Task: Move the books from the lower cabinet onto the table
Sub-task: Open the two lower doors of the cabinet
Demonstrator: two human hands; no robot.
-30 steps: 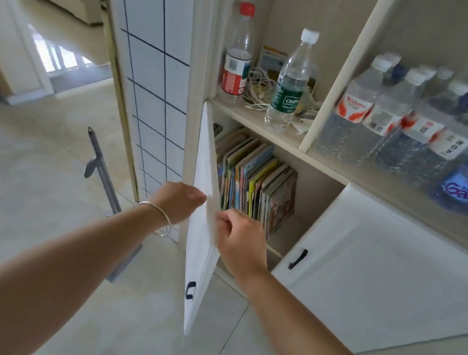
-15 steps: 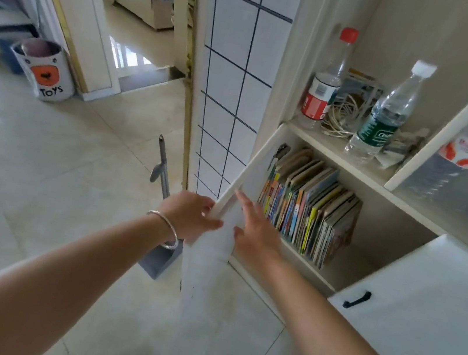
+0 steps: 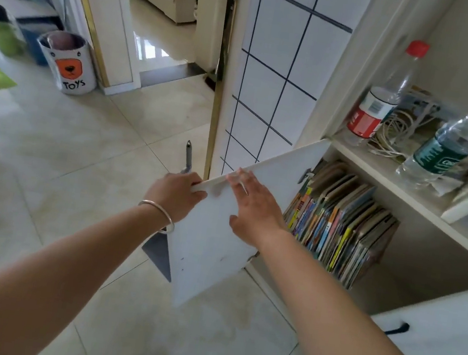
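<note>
A view from above of two bare arms reaching to a white cabinet door (image 3: 217, 236) of a lower cabinet (image 3: 412, 285). Compared with half a second ago, the door has swung wider, so that its inner face now lies broad toward the camera, and the right hand has slid from the door's edge onto that face. The left hand (image 3: 176, 195), with a silver bangle (image 3: 159, 214) at the wrist, grips the top edge of the door, the thumb hooked over the edge on the near side. The right hand (image 3: 255, 208) rests flat against the inner face of the door, fingers straight and together, fingertips reaching the top edge, holding nothing. The books (image 3: 338, 224), a row of thin colourful volumes, stand upright and lean slightly inside the open lower cabinet, just to the right of the right hand and behind it, not touched by either hand. On the shelf above stand a red-capped bottle (image 3: 384, 93) and a green-labelled bottle (image 3: 450, 141), with a tangle of white cable (image 3: 396, 132) between them. At far left on the tiled floor (image 3: 91, 161) stands a white bin marked TOYS (image 3: 68, 62)
</note>
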